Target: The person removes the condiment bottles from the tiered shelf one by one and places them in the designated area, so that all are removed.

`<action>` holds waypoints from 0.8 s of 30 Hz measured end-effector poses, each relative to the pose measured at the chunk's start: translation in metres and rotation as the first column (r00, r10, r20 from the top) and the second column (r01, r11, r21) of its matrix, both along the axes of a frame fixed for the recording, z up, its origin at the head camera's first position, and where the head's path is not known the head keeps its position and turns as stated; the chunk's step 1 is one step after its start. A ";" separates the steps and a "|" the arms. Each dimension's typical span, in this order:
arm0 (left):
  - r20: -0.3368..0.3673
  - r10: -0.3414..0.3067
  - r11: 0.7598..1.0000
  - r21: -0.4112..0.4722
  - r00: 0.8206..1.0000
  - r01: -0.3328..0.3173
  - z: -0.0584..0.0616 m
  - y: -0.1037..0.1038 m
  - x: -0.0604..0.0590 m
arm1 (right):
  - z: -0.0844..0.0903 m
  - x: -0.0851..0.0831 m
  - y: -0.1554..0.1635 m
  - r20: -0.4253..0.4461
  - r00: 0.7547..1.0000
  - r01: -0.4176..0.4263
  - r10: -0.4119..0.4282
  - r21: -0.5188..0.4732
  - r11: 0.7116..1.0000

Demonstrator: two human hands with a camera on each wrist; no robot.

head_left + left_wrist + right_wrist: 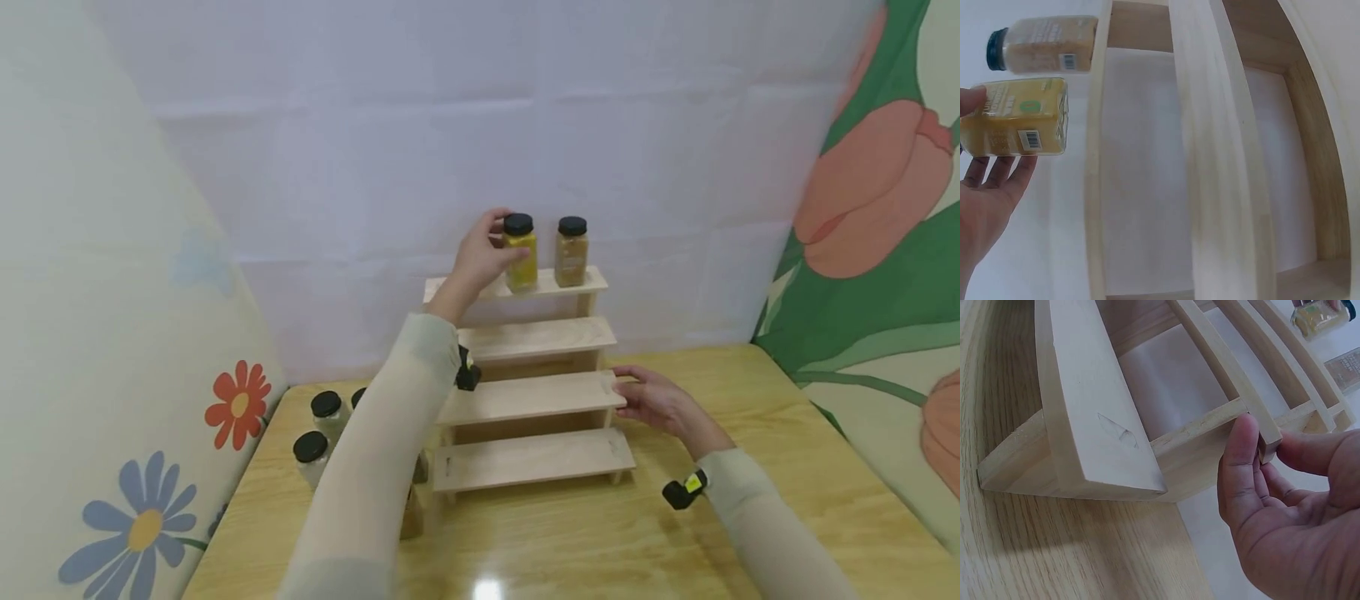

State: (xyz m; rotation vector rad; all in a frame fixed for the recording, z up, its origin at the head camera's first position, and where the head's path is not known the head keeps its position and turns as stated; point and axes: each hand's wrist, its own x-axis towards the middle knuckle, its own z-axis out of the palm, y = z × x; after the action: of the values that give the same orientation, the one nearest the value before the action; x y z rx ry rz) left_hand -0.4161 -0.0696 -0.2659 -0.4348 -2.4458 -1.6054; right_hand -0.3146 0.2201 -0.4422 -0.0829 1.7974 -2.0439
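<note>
My left hand (478, 257) holds a glass spice jar of yellow powder (523, 268) with a black lid, thumb on one side and fingers on the other. In the left wrist view a small gap shows between the base of this yellow jar (1025, 119) and the top step's edge (1096, 162). Beside it, a jar of tan-brown powder (572, 258) stands upright on the top step. My right hand (660, 404) pinches the right end of the second step from the bottom (536, 398) of a pale wooden tiered rack, between thumb and fingers (1241, 453).
Several black-lidded jars (311, 454) stand on the wood-grain table (540, 542) left of the rack, partly hidden by my left forearm. The rack's lower steps (532, 460) hold no jars. A white cloth (360, 183) hangs behind, with flower-patterned cloth at both sides.
</note>
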 end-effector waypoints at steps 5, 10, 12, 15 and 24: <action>-0.012 -0.037 0.999 -0.012 0.999 0.036 0.011 -0.010 0.012 | 0.002 -0.003 0.004 0.012 1.000 0.015 -0.015 0.016 1.000; -0.033 -0.075 0.997 -0.002 0.997 0.075 0.016 -0.025 0.027 | 0.005 -0.006 0.004 -0.003 1.000 0.021 -0.021 0.013 1.000; -0.026 -0.094 0.996 -0.004 0.995 0.094 0.016 -0.032 0.033 | 0.005 -0.007 0.003 -0.009 1.000 0.011 -0.011 0.013 1.000; -0.015 -0.120 0.993 -0.007 0.993 0.120 0.015 -0.041 0.043 | 0.007 -0.007 0.002 -0.004 1.000 0.010 -0.010 0.011 1.000; -0.056 -0.173 0.980 -0.104 0.983 0.167 0.007 -0.074 0.070 | 0.008 -0.008 0.002 -0.004 1.000 0.006 -0.005 0.008 1.000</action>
State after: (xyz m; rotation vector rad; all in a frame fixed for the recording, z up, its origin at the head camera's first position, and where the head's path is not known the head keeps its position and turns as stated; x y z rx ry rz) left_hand -0.3462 -0.1431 -0.2590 -0.7184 -2.5065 -1.5084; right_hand -0.3230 0.2220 -0.4344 -0.0799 1.8106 -2.0412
